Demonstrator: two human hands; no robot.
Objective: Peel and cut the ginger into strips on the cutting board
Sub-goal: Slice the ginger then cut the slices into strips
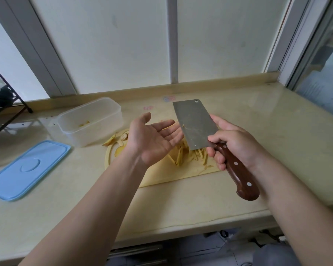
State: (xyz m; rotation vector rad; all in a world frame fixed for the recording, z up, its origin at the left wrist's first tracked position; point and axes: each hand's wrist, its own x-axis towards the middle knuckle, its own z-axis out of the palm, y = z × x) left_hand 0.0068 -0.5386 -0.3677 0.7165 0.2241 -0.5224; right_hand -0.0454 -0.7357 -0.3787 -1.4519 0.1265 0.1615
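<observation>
My right hand [233, 143] grips the brown wooden handle of a cleaver [195, 123], whose broad grey blade is lifted above the board with small ginger bits stuck to it. My left hand [154, 139] hovers palm up with straight fingers, its fingertips next to the blade's left face. Below them lies the pale cutting board [161, 179] with a heap of yellow ginger strips [188, 155]. Ginger peel and a knobbly offcut [117, 139] lie at the board's far left edge.
A clear plastic container [90, 121] with a few ginger pieces stands left of the board. Its blue lid [27, 169] lies flat nearer the front left. The beige counter ends at a frosted window behind; a black rack leg stands at far left.
</observation>
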